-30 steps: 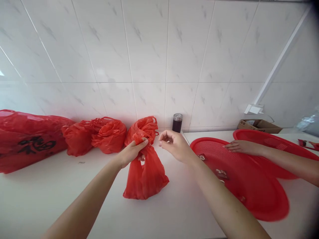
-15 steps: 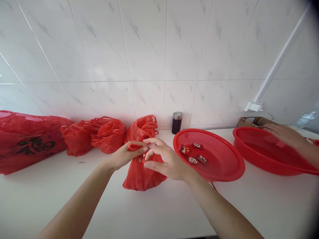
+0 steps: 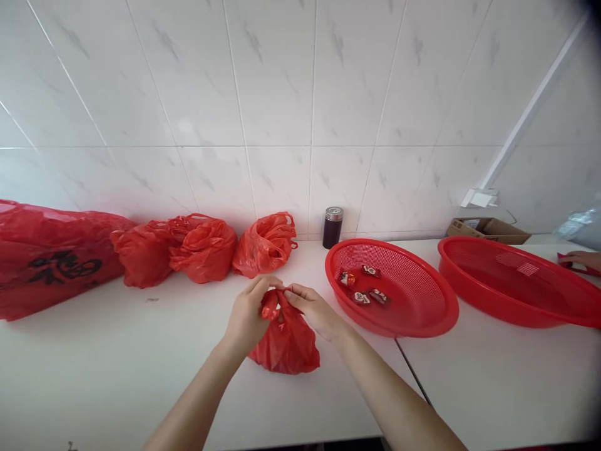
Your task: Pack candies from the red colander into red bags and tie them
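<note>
A small red plastic bag (image 3: 287,341) sits on the white counter (image 3: 117,369) in front of me. My left hand (image 3: 248,313) and my right hand (image 3: 312,308) both pinch the gathered top of this bag, fingers closed on its handles. Right of the bag stands a red mesh basket (image 3: 413,322) with several small wrapped sweets (image 3: 362,287) in it.
Three tied red bags (image 3: 201,247) and a large red sack (image 3: 47,257) line the tiled wall at left. A dark flask (image 3: 332,227) stands by the wall. A second red basket (image 3: 516,285), a cardboard box (image 3: 488,229) and another person's hand (image 3: 580,259) are at right.
The bag has come toward me and lower on the counter. My right hand has closed on its top beside the left. The other person's hand has drawn back to the far right edge.
</note>
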The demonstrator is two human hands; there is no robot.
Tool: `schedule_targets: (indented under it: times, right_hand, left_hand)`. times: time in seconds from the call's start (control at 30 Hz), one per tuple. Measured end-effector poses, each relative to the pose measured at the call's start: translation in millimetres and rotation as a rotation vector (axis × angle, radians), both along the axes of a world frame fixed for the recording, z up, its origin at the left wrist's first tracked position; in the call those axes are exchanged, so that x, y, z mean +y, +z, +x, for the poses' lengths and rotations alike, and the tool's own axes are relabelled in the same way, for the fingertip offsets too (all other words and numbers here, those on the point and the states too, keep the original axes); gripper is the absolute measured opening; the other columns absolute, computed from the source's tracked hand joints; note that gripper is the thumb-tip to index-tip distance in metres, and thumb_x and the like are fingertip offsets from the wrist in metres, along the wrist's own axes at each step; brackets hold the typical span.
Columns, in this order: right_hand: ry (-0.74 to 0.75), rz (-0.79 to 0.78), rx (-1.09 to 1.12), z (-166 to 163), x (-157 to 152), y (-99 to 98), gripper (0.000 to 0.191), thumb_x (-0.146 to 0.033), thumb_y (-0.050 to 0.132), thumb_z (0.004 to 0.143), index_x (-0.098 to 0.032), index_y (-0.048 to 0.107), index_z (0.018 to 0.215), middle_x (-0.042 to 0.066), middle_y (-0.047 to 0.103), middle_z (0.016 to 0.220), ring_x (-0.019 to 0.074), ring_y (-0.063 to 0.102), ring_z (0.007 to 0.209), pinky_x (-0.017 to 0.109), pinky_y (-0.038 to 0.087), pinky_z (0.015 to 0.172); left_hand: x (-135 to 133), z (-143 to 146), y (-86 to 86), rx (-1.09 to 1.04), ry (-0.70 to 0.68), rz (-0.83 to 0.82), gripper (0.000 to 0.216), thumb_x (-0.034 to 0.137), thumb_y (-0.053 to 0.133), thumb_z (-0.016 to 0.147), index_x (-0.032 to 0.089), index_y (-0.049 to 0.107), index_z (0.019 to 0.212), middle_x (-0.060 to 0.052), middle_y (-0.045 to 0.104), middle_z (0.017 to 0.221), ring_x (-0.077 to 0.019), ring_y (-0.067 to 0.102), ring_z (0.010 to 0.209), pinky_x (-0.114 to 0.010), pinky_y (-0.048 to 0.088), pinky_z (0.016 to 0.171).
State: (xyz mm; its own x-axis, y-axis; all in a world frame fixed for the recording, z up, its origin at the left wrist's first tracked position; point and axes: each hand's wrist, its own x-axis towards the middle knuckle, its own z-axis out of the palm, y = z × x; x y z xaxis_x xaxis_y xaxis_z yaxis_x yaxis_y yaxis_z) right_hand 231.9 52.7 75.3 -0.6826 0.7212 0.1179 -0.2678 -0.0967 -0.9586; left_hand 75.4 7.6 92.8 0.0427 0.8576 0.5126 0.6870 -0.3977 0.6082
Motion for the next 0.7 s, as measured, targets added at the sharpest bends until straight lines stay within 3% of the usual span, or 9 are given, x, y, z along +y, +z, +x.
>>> schedule_targets:
  times: [0.1,0.2,0.3,0.4,0.5,0.6,0.7]
  right_hand:
    - [-0.228,0.09,-0.036,-1.7,1.4,-14.3,0.033,-0.051,0.053,0.088,-0.02,0.05,0.077,-0.003,0.053,0.072,0.0116,0.054,0.066,0.025,0.046,0.066]
    - [-0.519,0.129,-0.184,-5.6,19.5,-39.3,0.033,-0.051,0.041,0.093,-0.021,0.047,0.08,0.0,0.058,0.078,0.0128,0.059,0.07,0.025,0.049,0.066]
    - [-0.702,0.07,-0.363,-9.2,44.8,-67.4,0.032,-0.048,0.029,0.094,-0.022,0.043,0.082,0.002,0.059,0.079,0.0143,0.062,0.065,0.025,0.049,0.057]
    - [-0.753,0.102,-0.477,-15.8,53.3,-83.8,0.032,-0.047,0.027,0.095,-0.023,0.047,0.087,0.001,0.059,0.074,0.0167,0.061,0.064,0.027,0.046,0.057]
    - [-0.78,0.217,-0.56,-27.4,37.5,-85.4,0.028,-0.048,0.035,0.094,-0.026,0.052,0.098,0.001,0.064,0.082,0.0198,0.063,0.079,0.029,0.043,0.066]
    - [-0.734,0.492,-0.712,-37.8,15.6,-85.1,0.024,-0.043,0.038,0.095,-0.028,0.052,0.108,0.001,0.066,0.102,0.0189,0.063,0.09,0.027,0.04,0.07]
    - [-0.672,0.713,-0.914,-38.0,10.7,-91.4,0.021,-0.033,0.035,0.098,-0.025,0.053,0.108,0.001,0.067,0.103,0.0159,0.064,0.085,0.024,0.038,0.065]
  left_hand:
    - [-16.3,-9.6,-22.4,-0.118,0.018,-0.188,0.03,0.026,0.043,0.09,0.025,0.063,0.112,-0.005,0.068,0.111,-0.0197,0.062,0.101,-0.028,0.048,0.085]
    - [-42.3,-26.6,-54.1,-0.216,0.188,-0.291,0.035,0.042,0.04,0.093,0.024,0.065,0.108,-0.005,0.071,0.104,-0.0212,0.064,0.093,-0.029,0.049,0.08]
    - [-70.4,-38.2,-87.6,-0.301,0.338,-0.313,0.037,0.05,0.042,0.09,0.024,0.066,0.1,-0.006,0.072,0.094,-0.0227,0.066,0.083,-0.032,0.05,0.077]
    - [-84.0,-32.9,-108.3,-0.437,0.437,-0.33,0.038,0.053,0.039,0.091,0.024,0.062,0.1,-0.007,0.07,0.103,-0.0245,0.064,0.101,-0.033,0.048,0.086]
    - [-74.4,-16.1,-112.9,-0.51,0.551,-0.217,0.04,0.051,0.03,0.094,0.023,0.056,0.104,-0.009,0.062,0.118,-0.022,0.056,0.114,-0.033,0.045,0.093]
    - [-52.7,-4.0,-111.6,-0.437,0.583,-0.195,0.038,0.049,0.024,0.096,0.024,0.051,0.098,-0.006,0.062,0.104,-0.019,0.06,0.096,-0.029,0.048,0.081]
    - [-35.1,-5.3,-112.4,-0.334,0.545,-0.272,0.031,0.045,0.025,0.095,0.025,0.049,0.09,0.0,0.061,0.081,-0.0165,0.057,0.071,-0.026,0.045,0.066]
